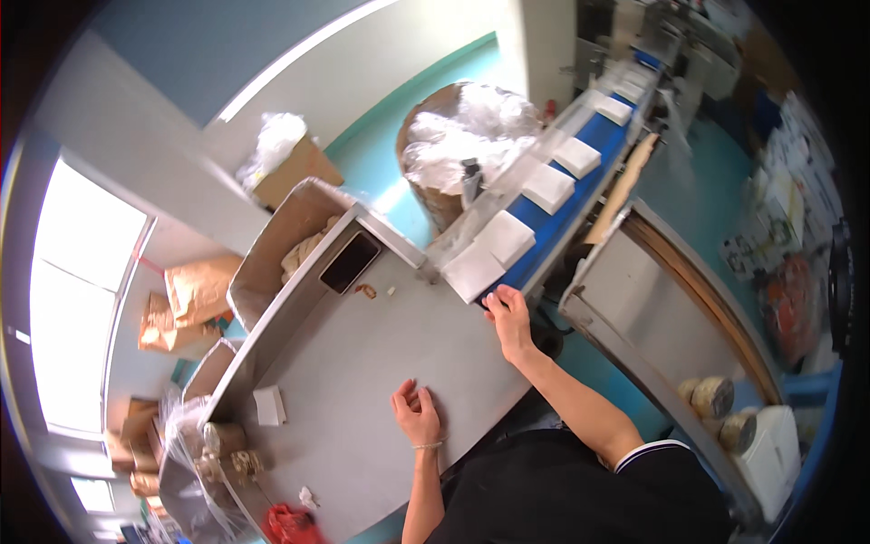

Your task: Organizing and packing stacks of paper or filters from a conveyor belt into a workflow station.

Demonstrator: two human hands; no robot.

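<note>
White packets (548, 188) lie in a row along the blue conveyor belt (544, 234), the nearest just beside the right hand (509, 319); whether that grip has hold of it, I cannot tell. The left hand (417, 421), loosely curled, its grip released, is over the table (353, 363). On the far side, a round drum (443, 210) holds crumpled clear plastic (471, 127); left of the table, a bin (272, 247) holds beige material (304, 252).
</note>
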